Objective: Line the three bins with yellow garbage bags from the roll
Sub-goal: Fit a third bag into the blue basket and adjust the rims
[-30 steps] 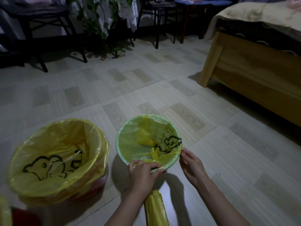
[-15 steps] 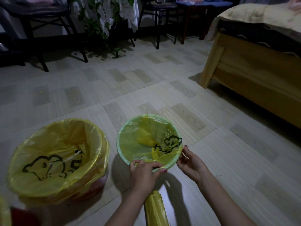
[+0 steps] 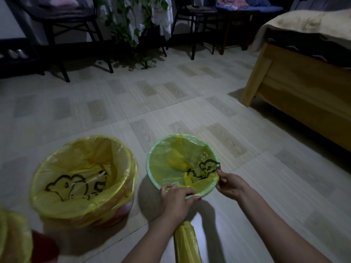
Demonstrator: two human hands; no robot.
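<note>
- Lower centre: the left hand [image 3: 175,199] pinches the yellow bag [image 3: 176,166] film against the near rim of the green bin [image 3: 152,171]; the right hand [image 3: 230,184] grasps the film at the rim's right edge.
- Technique (a judgement): fold the film outward and down all round the rim, pulling evenly so the thin film does not tear.
- Lower left: a larger lined bin [image 3: 83,179] stands just beside the green one; a third bin [image 3: 13,238] is cut off at the corner.
- Bottom centre: the roll [image 3: 187,243] lies under the left forearm.
- Open floor [image 3: 266,186] extends right and beyond; the bed frame [image 3: 296,95] bounds the upper right.
</note>
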